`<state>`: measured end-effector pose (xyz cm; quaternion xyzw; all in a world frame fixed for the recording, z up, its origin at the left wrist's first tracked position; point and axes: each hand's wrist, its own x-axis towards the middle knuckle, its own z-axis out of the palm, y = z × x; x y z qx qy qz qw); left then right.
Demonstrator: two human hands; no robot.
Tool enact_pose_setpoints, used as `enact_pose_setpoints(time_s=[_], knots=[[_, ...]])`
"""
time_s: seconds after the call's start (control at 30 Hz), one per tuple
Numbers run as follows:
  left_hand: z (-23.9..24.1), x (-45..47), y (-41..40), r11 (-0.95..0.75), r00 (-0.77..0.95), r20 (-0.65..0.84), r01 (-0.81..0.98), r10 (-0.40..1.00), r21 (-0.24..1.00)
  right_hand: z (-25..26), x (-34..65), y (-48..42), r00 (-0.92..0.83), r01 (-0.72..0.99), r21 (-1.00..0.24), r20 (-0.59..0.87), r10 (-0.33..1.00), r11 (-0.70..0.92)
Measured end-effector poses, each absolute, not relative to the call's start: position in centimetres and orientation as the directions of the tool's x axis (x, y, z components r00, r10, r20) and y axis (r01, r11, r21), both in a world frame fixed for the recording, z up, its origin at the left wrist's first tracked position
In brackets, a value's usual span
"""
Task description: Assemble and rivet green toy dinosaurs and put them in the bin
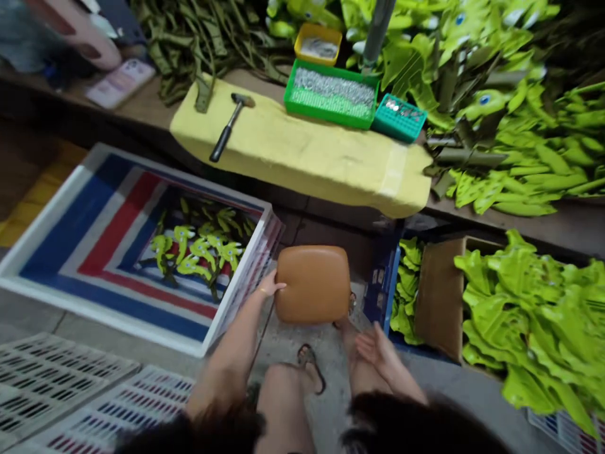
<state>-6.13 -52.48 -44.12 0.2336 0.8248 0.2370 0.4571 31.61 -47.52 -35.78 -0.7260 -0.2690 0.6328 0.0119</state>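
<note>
My left hand (270, 287) grips the left edge of a brown padded stool seat (312, 284) that stands on the floor in front of my legs. My right hand (375, 347) hovers open, palm up, just right of the stool and holds nothing. My feet in sandals (312, 366) are on the concrete floor below the stool.
A large crate lined with striped plastic (94, 239) holds green toy pieces on the left. A yellow foam pad (302, 157) on the bench carries a hammer (229, 126), a green tray of metal parts (333, 94) and a small teal basket (399, 116). Green pieces fill a cardboard box (439, 302) and piles at right.
</note>
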Motion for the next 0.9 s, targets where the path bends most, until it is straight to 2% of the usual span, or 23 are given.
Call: enact_pose_setpoints(time_s=[0.1,0.2,0.33,0.4,0.43,0.5,0.57,0.9], knots=[[-42.2,-6.4,-48.6,0.744,-0.49,-0.584,0.238,0.647,0.625,-37.5,24.3,-42.3,-0.021,0.607,-0.425,-0.853,0.522,-0.671],[-39.1,-8.7,-43.8,0.658,-0.554,-0.42,0.347,0.719,0.669,-39.7,17.0,-35.2,-0.117,0.804,-0.453,-0.756,0.644,-0.385],[-32.2,-14.6,-33.7,0.478,-0.558,-0.139,0.526,0.818,0.704,-41.7,10.3,-30.0,-0.202,0.935,-0.331,-0.792,0.576,-0.127],[-28.7,-17.1,-28.0,0.282,-0.415,0.083,0.738,0.906,0.614,-41.7,8.3,-30.0,-0.171,0.968,-0.244,-0.827,0.535,-0.067],[-27.4,-18.1,-25.5,0.229,-0.345,0.118,0.805,0.931,0.547,-41.6,7.5,-30.2,-0.152,0.978,-0.206,-0.839,0.523,-0.046],[-25.7,-19.2,-21.8,0.199,-0.243,0.053,0.883,0.968,0.425,-41.1,6.3,-30.7,-0.121,0.988,-0.151,-0.856,0.503,-0.019],[-25.3,-19.6,-20.1,0.193,-0.21,0.004,0.907,0.978,0.373,-40.7,5.3,-30.4,-0.108,0.992,-0.129,-0.867,0.487,-0.011],[-26.1,-20.3,-20.6,0.117,-0.116,-0.021,0.968,0.993,0.223,-37.8,3.0,-28.1,-0.053,0.979,-0.125,-0.919,0.39,-0.162]])
